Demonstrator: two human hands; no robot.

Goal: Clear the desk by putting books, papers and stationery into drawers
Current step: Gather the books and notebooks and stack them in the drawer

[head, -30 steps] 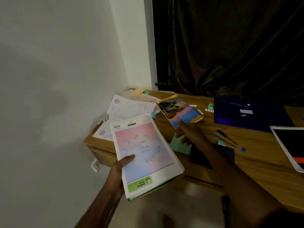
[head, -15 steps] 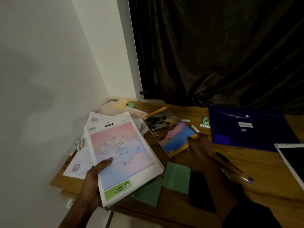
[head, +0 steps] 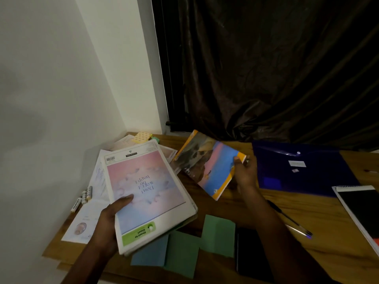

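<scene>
My left hand (head: 108, 224) grips the near left edge of a stack of books, the top one a pastel pink-and-blue notebook (head: 143, 193), held over the wooden desk (head: 307, 208). My right hand (head: 244, 173) holds the right edge of a colourful book with an orange border (head: 207, 167), tilted up off the desk. Loose white papers (head: 92, 220) lie under and left of the stack. Green paper sheets (head: 205, 240) and a blue sheet (head: 151, 253) lie at the near edge. Two pens (head: 291, 220) lie right of my right forearm.
A dark blue plastic folder (head: 303, 167) lies at the back right, a spiral notebook with a black cover (head: 363, 210) at the far right. Markers (head: 82, 198) line the left edge by the white wall. A black flat object (head: 250, 251) lies near the front. A dark curtain hangs behind.
My right hand has taken the colourful book by its right edge and lifted it off the desk. The stack in my left hand has moved up over the desk.
</scene>
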